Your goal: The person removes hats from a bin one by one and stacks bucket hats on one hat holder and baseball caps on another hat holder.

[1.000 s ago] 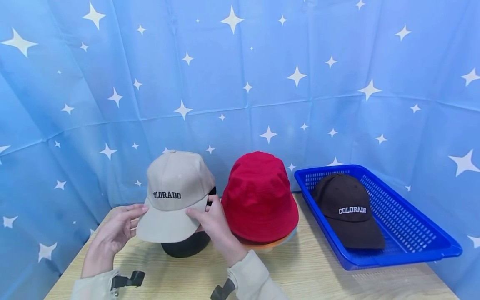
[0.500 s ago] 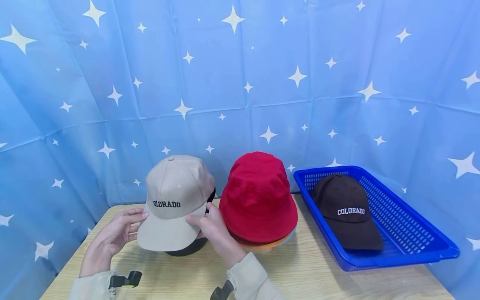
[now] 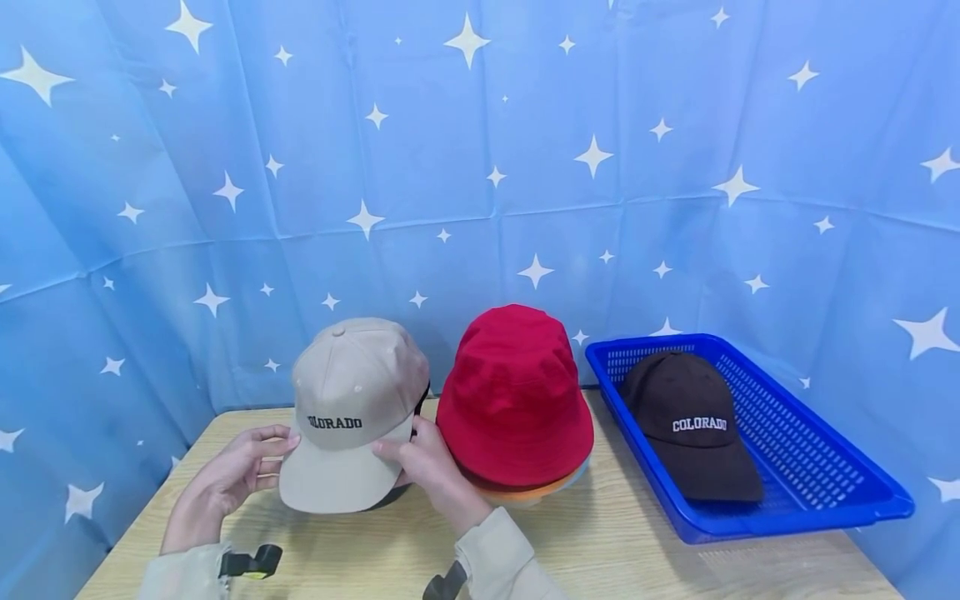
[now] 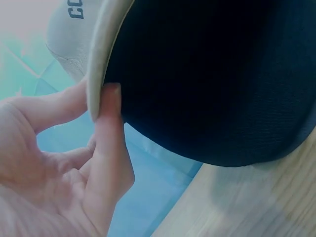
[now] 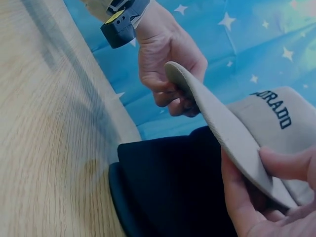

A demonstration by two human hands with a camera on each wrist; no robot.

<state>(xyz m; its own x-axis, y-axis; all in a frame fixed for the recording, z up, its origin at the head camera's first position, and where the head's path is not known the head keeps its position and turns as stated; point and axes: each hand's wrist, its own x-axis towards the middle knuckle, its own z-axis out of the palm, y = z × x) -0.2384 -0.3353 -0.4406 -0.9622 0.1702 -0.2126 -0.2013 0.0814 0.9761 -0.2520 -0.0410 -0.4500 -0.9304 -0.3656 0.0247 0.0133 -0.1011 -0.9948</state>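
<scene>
A beige baseball cap (image 3: 360, 367) with dark COLORADO lettering sits at the left of the table, brim toward me. Under it is a black, fabric-like form (image 5: 168, 182) with a rounded lower edge, mostly covered in the head view. My left hand (image 3: 236, 471) pinches the left edge of the cap's brim between thumb and fingers; the left wrist view has the thumb beneath the brim (image 4: 96, 64). On the other side my right hand (image 3: 435, 467) pinches the brim's right edge, thumb on top and fingers underneath.
Close to the right hand stands a red bucket hat (image 3: 517, 392), with an orange and a light blue edge showing below it. A blue plastic basket (image 3: 813, 521) at the right holds a dark brown COLORADO cap (image 3: 693, 417). Behind the wooden table (image 3: 592, 550) hangs a star-patterned blue curtain (image 3: 480, 133).
Both hands have brought the beige cap down over the black form, now covering more of it. The grip on the brim is the same.
</scene>
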